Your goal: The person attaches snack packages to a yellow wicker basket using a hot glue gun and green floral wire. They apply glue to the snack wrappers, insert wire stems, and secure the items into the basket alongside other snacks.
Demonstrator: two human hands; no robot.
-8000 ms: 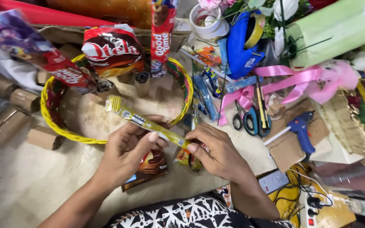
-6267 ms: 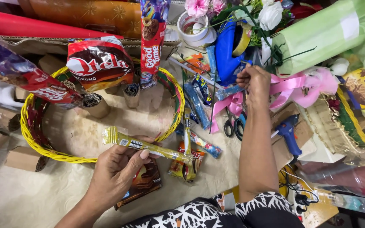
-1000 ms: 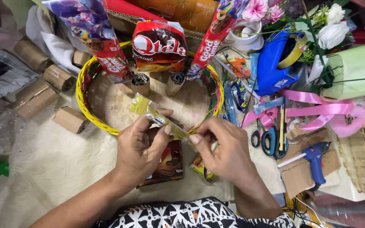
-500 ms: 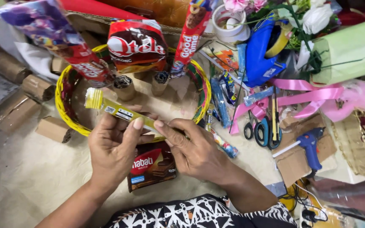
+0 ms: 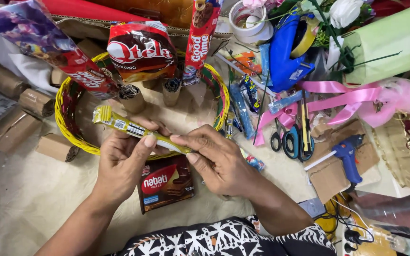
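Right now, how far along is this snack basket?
Done: three snack packs stand propped at the yellow basket rim's far side. In hand: left hand and right hand hold a yellow snack stick. Left: the red wafer pack lies outside the basket.

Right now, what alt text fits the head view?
Both hands hold a long yellow snack packet, left hand at its middle, right hand at its end, above a yellow wicker basket holding upright snack packs; scissors and a blue glue gun lie to the right.
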